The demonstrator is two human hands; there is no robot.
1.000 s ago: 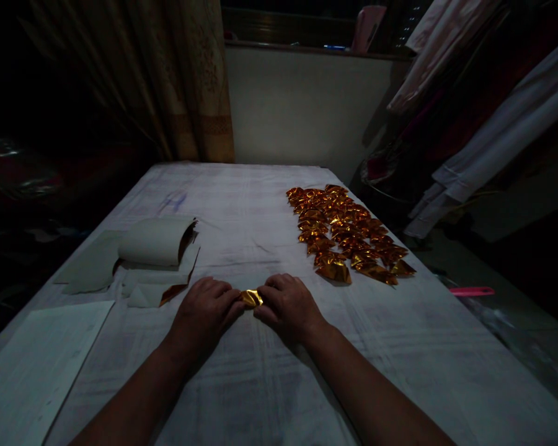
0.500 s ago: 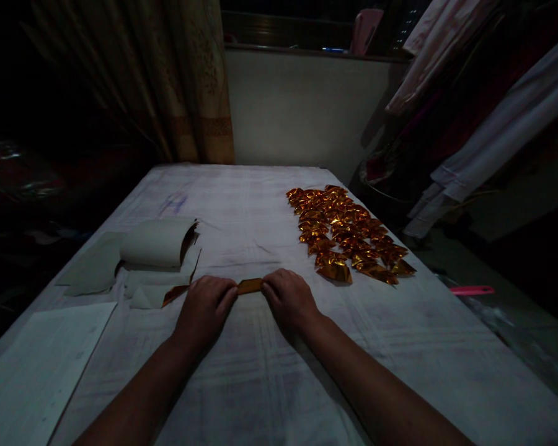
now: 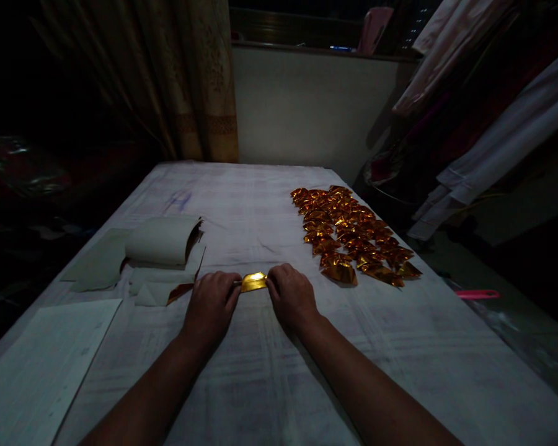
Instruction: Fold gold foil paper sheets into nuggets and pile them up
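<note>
A small strip of folded gold foil paper (image 3: 253, 282) is stretched between my two hands, low over the table. My left hand (image 3: 212, 301) pinches its left end between thumb and fingers. At the opposite end, my right hand (image 3: 291, 294) grips it the same way. Beyond my right hand lies a group of folded gold foil pieces (image 3: 339, 272), set out in overlapping rows. Left of my left hand, pale-backed foil sheets (image 3: 160, 241) lie in a curled stack, with loose ones (image 3: 151, 294) beside it.
A checked pale cloth (image 3: 279, 371) covers the table. At the front left lies a white paper sheet (image 3: 41, 359). A curtain (image 3: 199, 87) hangs at the back left, and clothes (image 3: 493, 148) hang on the right. A pink handle (image 3: 478, 294) sticks out past the right edge.
The foil strip has tilted, so its face shines brighter and looks wider. Both hands still hold its ends. The whole view has shifted slightly.
</note>
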